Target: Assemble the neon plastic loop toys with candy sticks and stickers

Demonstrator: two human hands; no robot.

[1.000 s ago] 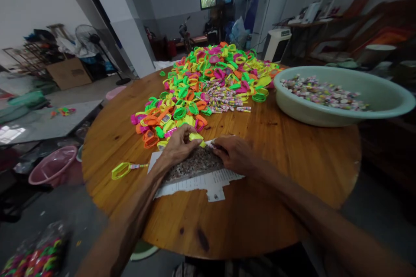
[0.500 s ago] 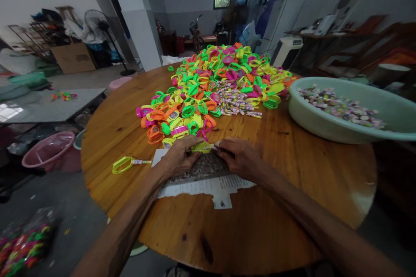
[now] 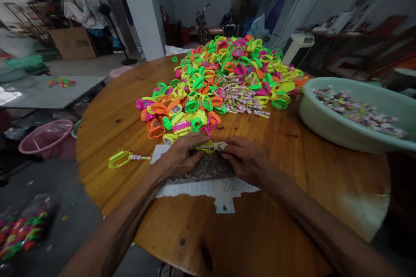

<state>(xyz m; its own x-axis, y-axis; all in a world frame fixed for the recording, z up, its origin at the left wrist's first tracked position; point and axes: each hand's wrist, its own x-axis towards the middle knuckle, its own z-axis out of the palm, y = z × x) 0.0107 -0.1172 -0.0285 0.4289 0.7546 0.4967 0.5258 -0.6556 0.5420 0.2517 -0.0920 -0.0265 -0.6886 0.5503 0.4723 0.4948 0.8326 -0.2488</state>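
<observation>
My left hand [image 3: 183, 153] is closed on a yellow plastic toy watch [image 3: 206, 146], its loop showing past the fingertips. Just right of it, my right hand [image 3: 243, 156] pinches at a small pale piece [image 3: 221, 146] beside the watch; it looks like the end of a wrapped candy roll, but fingers hide most of it. Both hands rest over a dark speckled slab [image 3: 211, 168], which lies on torn printed paper [image 3: 224, 187]. To the left, another yellow toy watch [image 3: 119, 160] lies with a candy roll [image 3: 140, 157] attached to its end.
Beyond my hands, a large heap of colourful toy watches [image 3: 195, 82] covers the round wooden table [image 3: 276, 242]. Candy rolls [image 3: 242, 97] lie in a pile against it. A pale green basin [image 3: 351, 138] of wrapped candy stands at right. A pink tub [image 3: 47, 138] is on the floor at left.
The camera view has shifted a little, so the table and heap sit differently in frame. My right fingers have drawn slightly to the right of the watch; my left hand keeps hold of it.
</observation>
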